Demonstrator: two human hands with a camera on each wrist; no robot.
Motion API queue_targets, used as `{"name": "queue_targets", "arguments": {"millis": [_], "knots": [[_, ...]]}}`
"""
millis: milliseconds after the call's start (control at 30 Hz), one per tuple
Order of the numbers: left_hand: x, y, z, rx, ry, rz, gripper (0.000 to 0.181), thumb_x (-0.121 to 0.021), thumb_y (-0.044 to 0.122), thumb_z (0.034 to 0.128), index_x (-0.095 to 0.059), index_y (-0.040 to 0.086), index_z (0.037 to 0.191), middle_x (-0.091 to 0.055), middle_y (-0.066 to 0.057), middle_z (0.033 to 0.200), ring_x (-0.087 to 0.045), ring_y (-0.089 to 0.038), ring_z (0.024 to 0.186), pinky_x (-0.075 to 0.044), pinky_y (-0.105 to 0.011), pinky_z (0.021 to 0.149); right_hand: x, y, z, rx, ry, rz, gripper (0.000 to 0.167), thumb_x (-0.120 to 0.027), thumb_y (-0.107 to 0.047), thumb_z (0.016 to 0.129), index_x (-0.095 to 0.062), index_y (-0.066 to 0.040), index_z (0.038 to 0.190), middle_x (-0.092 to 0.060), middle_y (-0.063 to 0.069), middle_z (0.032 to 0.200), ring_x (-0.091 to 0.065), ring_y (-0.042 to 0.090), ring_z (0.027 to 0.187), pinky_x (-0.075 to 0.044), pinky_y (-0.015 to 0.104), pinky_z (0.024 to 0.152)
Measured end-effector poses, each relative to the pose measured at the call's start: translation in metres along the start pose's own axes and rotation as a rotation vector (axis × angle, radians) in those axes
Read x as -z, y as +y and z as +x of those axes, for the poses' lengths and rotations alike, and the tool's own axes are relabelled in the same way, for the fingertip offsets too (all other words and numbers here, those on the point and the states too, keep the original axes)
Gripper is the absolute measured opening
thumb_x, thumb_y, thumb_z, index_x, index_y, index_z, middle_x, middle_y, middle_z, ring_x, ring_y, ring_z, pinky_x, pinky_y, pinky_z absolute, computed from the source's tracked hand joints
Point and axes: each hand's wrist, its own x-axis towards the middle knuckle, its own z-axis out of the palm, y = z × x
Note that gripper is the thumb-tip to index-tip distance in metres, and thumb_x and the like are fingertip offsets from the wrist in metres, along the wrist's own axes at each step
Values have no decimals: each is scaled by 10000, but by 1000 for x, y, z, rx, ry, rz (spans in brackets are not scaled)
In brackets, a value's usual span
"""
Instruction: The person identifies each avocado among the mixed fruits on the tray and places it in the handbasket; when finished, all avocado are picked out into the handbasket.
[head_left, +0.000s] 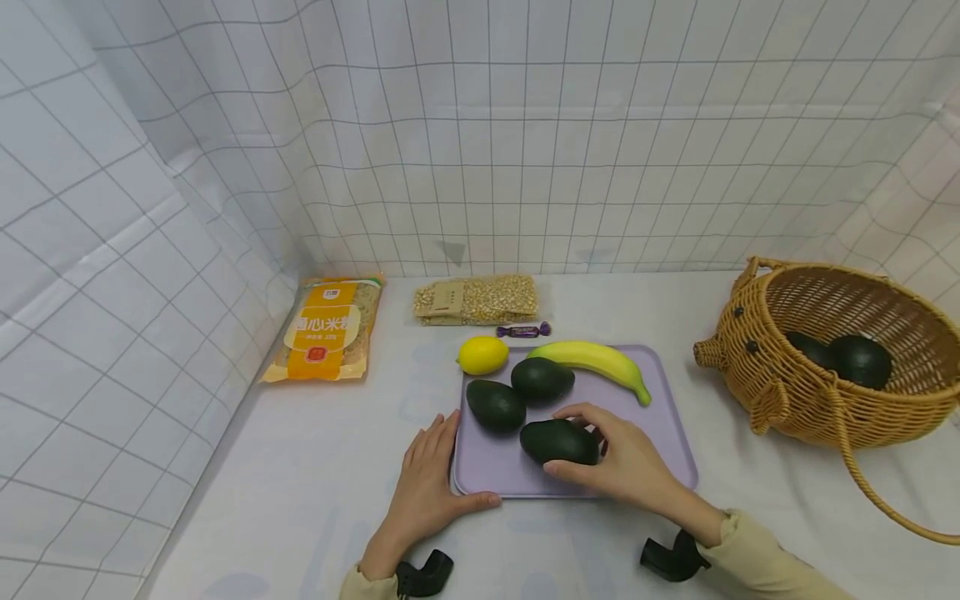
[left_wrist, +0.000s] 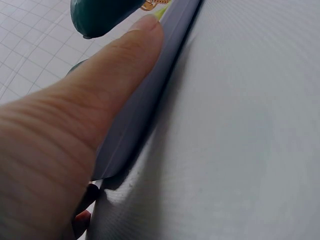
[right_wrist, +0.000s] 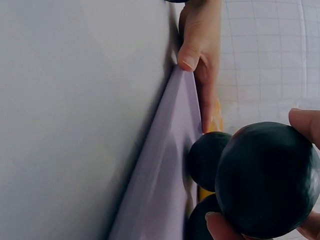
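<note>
Over the near part of the lilac rectangular tray (head_left: 487,471): a smooth dark green oval avocado (head_left: 553,442), held by the person's right hand (head_left: 621,454); whether it touches the tray I cannot tell.
Right grip: closed round that avocado, thumb on the near side, fingers on the far side.
Left grip: nothing clasped; the left hand (head_left: 431,483) has its fingers extended at the tray's left edge, its thumb at the near-left corner.
Other avocados on the tray: two dark green ovals (head_left: 497,407) side by side, just beyond the held one.
Far edge of the tray: a yellow lemon (head_left: 483,356) at the left corner, a curved yellow banana (head_left: 592,361) to its right.
White desk (head_left: 300,475) behind: a purple-wrapped candy (head_left: 523,331), a clear bag of yellow kernels (head_left: 487,300), and an orange-and-clear food packet (head_left: 326,329) farther left.
Wicker animal-shaped basket (head_left: 806,408), right: two dark green rounded objects (head_left: 861,362) inside.
</note>
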Motion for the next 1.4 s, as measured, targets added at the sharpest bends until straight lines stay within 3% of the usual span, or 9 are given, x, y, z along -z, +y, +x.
{"name": "queue_targets", "arguments": {"millis": [633,900,1233,1400], "knots": [[0,0,0,22,-9,-2,1213,-715,725,612,-216,86,1514,-291,-147,1507,-167,-280,1405,-103,-490,1115,45,-9,3,10,127,-59,549,-807,-443,723,-587,-247,1187,-604,-92,1066,-497,130,683,-440,253,545],[-1,-1,0,14,-5,0,1215,-702,740,610,-221,83,1512,-296,-144,1504,-169,-282,1404,-104,-495,1115,63,-9,1,-3,203,-92,531,-814,-384,736,-591,-234,1194,-615,-70,1054,-508,146,691,-434,248,557],[-1,-1,0,13,-3,-3,1210,-707,734,612,-227,80,1510,-298,-140,1504,-171,-284,1403,-109,-502,1112,90,-7,-2,52,298,-102,620,-843,-252,722,-572,-226,1279,-596,-5,1110,-513,143,775,-440,215,619],[-1,0,1,10,-3,-1,1211,-700,741,614,-225,80,1510,-297,-141,1504,-173,-286,1402,-107,-498,1113,106,-2,-4,82,351,-87,673,-846,-133,711,-551,-169,1315,-566,12,1131,-477,119,789,-424,151,624]]}}
